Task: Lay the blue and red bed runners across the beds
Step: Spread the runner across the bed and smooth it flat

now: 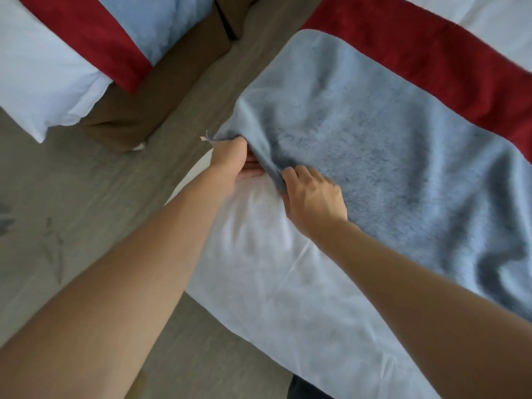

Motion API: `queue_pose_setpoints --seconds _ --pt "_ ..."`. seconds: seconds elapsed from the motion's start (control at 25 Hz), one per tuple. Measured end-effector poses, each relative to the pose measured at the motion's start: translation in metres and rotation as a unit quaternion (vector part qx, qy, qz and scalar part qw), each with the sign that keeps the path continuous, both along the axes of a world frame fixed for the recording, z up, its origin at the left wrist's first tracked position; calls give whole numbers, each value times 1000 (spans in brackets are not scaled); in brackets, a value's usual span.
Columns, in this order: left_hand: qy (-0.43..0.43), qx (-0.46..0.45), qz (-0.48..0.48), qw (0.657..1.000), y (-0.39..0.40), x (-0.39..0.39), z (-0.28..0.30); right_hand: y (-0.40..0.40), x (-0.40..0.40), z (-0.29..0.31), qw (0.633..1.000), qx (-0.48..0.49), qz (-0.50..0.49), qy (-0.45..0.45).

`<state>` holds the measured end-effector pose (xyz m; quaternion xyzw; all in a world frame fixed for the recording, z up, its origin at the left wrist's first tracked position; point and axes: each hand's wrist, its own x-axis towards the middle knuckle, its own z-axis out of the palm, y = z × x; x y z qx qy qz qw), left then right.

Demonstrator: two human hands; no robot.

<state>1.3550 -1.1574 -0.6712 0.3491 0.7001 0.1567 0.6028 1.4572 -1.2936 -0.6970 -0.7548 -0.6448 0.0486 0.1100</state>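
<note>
Both hands work at the near left corner of the closer bed (259,272), which is covered in a white sheet. The left hand (230,161) reaches over the bed's edge with its fingers curled round the corner of the blue runner (388,145), bunching the cloth so that a ridge of it rises between the two hands; a small pale tag (203,138) sticks out from the pinched corner. The right hand (312,194) lies knuckles up on the runner's near edge, its fingers curled and gripping that hem just beside the left hand. The blue runner spreads away from the hands across the bed towards the right, wrinkled and uneven, with loose folds at the far right. Along its far side lies the red runner (431,59), touching it, stretched flat across the same bed, and white bedding shows again beyond the red band. Bare forearms enter from the bottom of the view. To the upper left, well apart across a strip of grey floor (72,174), stands a second bed (37,82) on a brown base (138,110); a red band (109,38) and a pale blue band (161,21) already lie across it side by side.
</note>
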Motion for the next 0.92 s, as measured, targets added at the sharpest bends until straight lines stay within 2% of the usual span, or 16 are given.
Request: queue_pose_setpoints --seconds 0.12,0.2,0.32,0.44,0.56,0.68,0.76,0.92 --pt "-224 -73 105 966 -4 2 1 5 0 0 1000 0 -3 -16" --pt "-289 -91 126 945 -4 -4 0 4 1 4 1000 6 -3 -17" --pt "-330 -93 131 930 -5 -14 1 4 2 10 1000 19 -3 -9" --pt "-278 -57 205 937 -4 -19 2 4 3 16 999 32 0 -6" --pt "-162 -37 276 947 6 -27 2 6 2 19 999 39 3 -12" --pt "-43 -11 281 959 18 -33 -3 6 1 19 999 33 6 -17" --pt "-29 -32 259 965 27 -37 -1 4 0 17 999 29 8 -21" --pt "-62 -117 205 970 55 -54 4 5 -1 16 999 29 12 -26"
